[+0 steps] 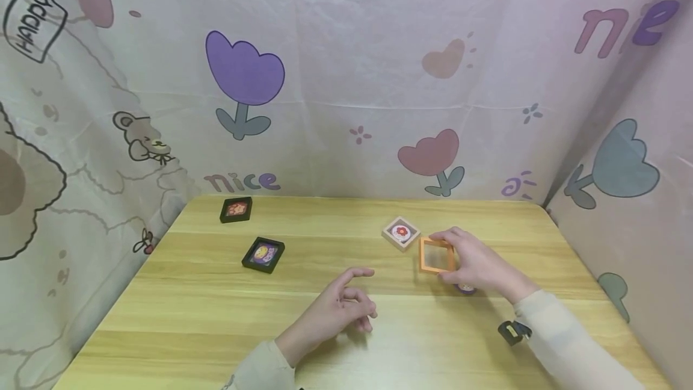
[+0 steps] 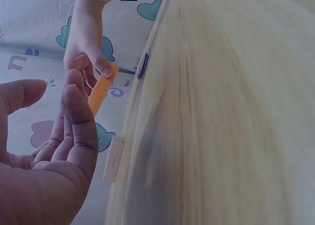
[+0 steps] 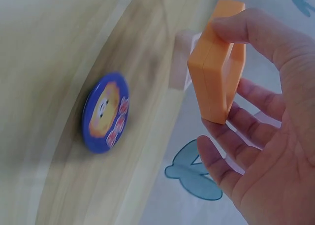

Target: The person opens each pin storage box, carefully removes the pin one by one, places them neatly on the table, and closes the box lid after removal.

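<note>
In the head view, the right hand (image 1: 479, 260) grips an orange square frame (image 1: 422, 256) between thumb and fingers, above the right part of the wooden table (image 1: 200, 318). A round badge (image 1: 466, 289) lies beneath that hand, partly hidden by it. Just beyond the orange frame and to its left, a beige square frame (image 1: 401, 233) rests on the table, showing a red flower on white. The left hand (image 1: 341, 312) is at the near middle, its fingers relaxed and loosely bent, holding nothing. On the left side of the table are two black square frames: the farther one (image 1: 236, 209) shows a red-and-orange picture, the nearer one (image 1: 263, 254) a yellow figure on purple. A printed curtain (image 1: 335, 35) with tulips and lettering stands behind the table. In the left wrist view, the left hand's thumb is apart from its bent fingers, with nothing between them; beyond, the right hand holds the orange frame tilted and clear of the table, while the beige frame sits at the table's edge. In the right wrist view, the thumb presses one side of the orange frame and the fingers support the opposite side; the badge lies flat on the wood, picture side up, with a blue-purple rim, an animal face and red lettering.
</note>
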`<action>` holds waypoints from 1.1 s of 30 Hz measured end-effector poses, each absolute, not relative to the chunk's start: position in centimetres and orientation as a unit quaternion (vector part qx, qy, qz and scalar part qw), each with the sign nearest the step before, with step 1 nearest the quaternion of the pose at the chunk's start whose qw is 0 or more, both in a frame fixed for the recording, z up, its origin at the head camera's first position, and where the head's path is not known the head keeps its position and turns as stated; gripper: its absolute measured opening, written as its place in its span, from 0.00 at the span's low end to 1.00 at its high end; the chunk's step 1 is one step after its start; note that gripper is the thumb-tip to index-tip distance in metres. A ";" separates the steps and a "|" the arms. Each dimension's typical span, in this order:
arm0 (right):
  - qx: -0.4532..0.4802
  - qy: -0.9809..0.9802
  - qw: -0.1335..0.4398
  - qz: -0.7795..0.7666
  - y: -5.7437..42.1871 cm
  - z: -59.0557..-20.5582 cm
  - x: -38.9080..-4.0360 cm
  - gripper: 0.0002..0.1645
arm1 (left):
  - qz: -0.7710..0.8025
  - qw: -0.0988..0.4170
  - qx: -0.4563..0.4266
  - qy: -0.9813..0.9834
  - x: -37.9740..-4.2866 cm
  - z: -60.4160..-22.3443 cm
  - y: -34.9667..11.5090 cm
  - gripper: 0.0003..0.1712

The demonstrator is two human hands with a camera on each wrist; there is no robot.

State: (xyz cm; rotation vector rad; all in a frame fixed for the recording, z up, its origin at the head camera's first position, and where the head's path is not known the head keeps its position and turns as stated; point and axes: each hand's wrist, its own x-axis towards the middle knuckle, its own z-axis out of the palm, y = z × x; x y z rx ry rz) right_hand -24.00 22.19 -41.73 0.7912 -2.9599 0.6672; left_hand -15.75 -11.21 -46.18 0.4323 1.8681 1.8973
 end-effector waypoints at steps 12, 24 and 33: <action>0.226 -0.952 -0.024 0.203 24.3 -42.2 -26.1 0.49 | 0.673 0.222 0.162 0.687 -15.5 -46.0 -11.4 0.37; 0.213 -0.958 -0.055 0.187 25.3 -43.3 -28.0 0.52 | 0.673 0.219 0.165 0.686 -15.2 -45.8 -11.9 0.36; 0.220 -0.957 -0.063 0.179 25.7 -43.6 -28.1 0.50 | 0.681 0.220 0.158 0.680 -15.0 -45.8 -12.2 0.36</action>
